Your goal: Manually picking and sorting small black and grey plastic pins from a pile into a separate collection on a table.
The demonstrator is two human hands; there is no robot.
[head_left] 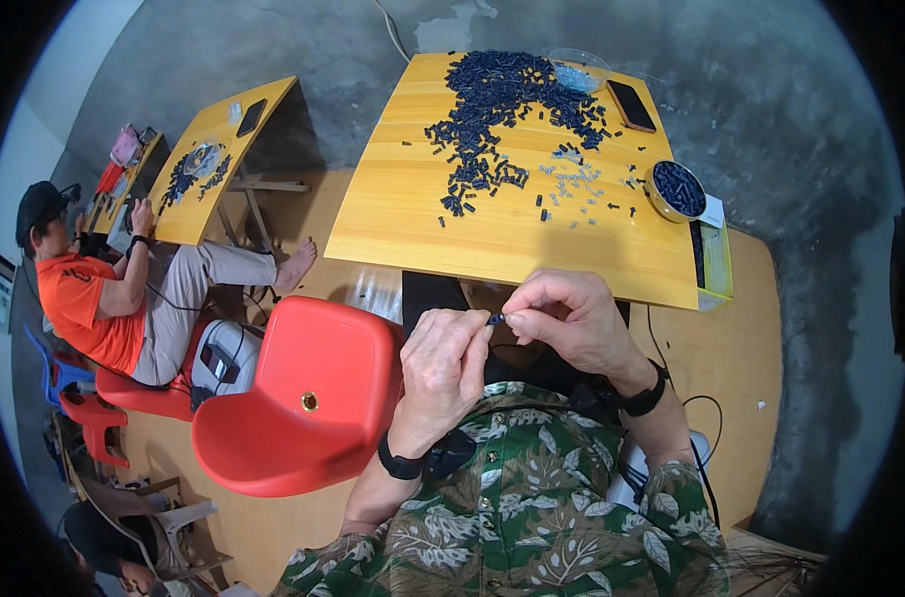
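Note:
In front of my chest, both hands meet just below the near edge of the wooden table. My left hand is closed, pinching a small dark cylindrical plastic piece between thumb and fingertips. Against the end of that piece, my right hand is closed in a pinch; what lies between its fingertips is too small to make out. A big heap of similar dark pieces spreads over the far part of the table. Nearer me lie scattered small clear bits.
A bowl of dark pieces and a phone sit on the table's right side. Behind is a clear tub. A yellow box adjoins the right edge. At left stands a red chair; beyond, a person in orange works.

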